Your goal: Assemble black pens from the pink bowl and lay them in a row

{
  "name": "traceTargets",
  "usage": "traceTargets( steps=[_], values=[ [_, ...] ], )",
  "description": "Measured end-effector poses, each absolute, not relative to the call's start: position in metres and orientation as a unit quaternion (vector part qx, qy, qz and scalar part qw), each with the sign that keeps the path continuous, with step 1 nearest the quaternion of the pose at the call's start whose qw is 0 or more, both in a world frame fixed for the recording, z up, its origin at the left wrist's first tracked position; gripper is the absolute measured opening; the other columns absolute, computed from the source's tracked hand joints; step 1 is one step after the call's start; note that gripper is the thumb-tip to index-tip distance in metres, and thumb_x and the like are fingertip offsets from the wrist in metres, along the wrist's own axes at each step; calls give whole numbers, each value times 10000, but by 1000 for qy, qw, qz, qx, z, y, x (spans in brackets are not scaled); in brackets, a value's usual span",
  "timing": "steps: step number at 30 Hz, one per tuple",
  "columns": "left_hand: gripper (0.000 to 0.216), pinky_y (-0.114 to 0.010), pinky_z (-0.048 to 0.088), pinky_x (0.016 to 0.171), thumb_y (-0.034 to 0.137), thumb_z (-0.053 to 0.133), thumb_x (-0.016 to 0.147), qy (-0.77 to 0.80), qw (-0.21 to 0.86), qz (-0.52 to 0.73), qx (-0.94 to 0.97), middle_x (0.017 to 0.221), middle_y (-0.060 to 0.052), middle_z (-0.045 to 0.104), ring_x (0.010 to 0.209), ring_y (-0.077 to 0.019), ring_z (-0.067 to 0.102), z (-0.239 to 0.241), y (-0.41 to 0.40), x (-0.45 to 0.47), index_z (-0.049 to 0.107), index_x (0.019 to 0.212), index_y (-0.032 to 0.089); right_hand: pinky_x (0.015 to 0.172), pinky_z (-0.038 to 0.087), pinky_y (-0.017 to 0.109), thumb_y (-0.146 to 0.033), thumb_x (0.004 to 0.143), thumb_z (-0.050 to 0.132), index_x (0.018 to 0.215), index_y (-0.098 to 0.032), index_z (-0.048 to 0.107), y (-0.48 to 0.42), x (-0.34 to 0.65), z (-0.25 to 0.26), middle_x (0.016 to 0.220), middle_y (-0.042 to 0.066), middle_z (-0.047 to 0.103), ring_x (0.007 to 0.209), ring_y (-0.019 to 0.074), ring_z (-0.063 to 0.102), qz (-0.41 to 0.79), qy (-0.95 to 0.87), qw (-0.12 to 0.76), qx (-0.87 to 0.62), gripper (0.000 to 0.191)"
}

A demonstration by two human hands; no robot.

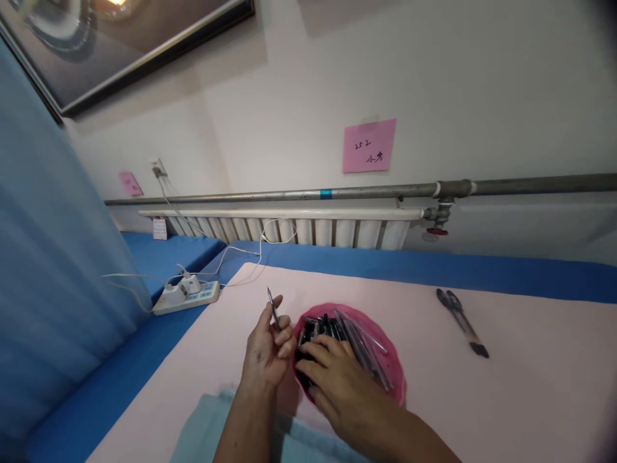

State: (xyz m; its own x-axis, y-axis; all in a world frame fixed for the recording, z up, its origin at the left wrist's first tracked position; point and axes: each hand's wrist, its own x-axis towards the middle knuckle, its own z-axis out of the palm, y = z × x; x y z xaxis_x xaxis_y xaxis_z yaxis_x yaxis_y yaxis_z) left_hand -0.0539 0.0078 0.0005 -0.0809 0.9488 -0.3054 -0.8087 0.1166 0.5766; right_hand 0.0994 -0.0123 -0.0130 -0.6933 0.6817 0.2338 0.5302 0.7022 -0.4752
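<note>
My left hand [267, 350] is closed around a thin grey pen [273, 307], which sticks up and away from the fingers just left of a pink bowl [393, 357]. The bowl sits on the pale pink table cover and holds several dark and clear pens [359, 341]. My right hand [332, 376] reaches into the bowl from the near side, fingers curled down onto the pens at its left part; whether it grips any of them is hidden.
Two dark pens [461, 321] lie together on the pink cover [530, 386] at the right. A white power strip [186, 297] with plugs and cables rests on the blue surface at the left. A radiator [289, 230] and a pipe [366, 191] run along the wall behind.
</note>
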Motion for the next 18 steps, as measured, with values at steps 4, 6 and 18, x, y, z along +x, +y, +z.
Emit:
traceTargets(
  steps=[4, 6, 18],
  values=[
    [210, -119, 114, 321, 301, 529, 834, 343, 679, 638, 122, 545, 85, 352, 350, -12, 223, -2, 9, -49, 492, 1025, 221, 934, 299, 497, -188, 813, 538, 1023, -268, 629, -6, 97, -18, 1173, 41, 592, 1145, 295, 416, 180, -908, 189, -329, 242],
    [236, -122, 99, 323, 313, 533, 830, 360, 671, 634, 134, 542, 83, 369, 349, -11, 219, -3, 9, -47, 491, 1040, 214, 914, 318, 480, -207, 819, 544, 933, -263, 656, -3, 97, -19, 1099, 33, 624, 1101, 286, 451, 186, -909, 193, -319, 170],
    [375, -155, 31, 337, 492, 545, 768, 447, 741, 409, 291, 490, 85, 399, 335, -3, 161, 8, -11, -21, 555, 968, 175, 617, 434, 274, -413, 851, 455, 712, -211, 534, 20, 135, 12, 662, -11, 591, 630, 161, 536, 462, -564, 496, -472, 258]
  ],
)
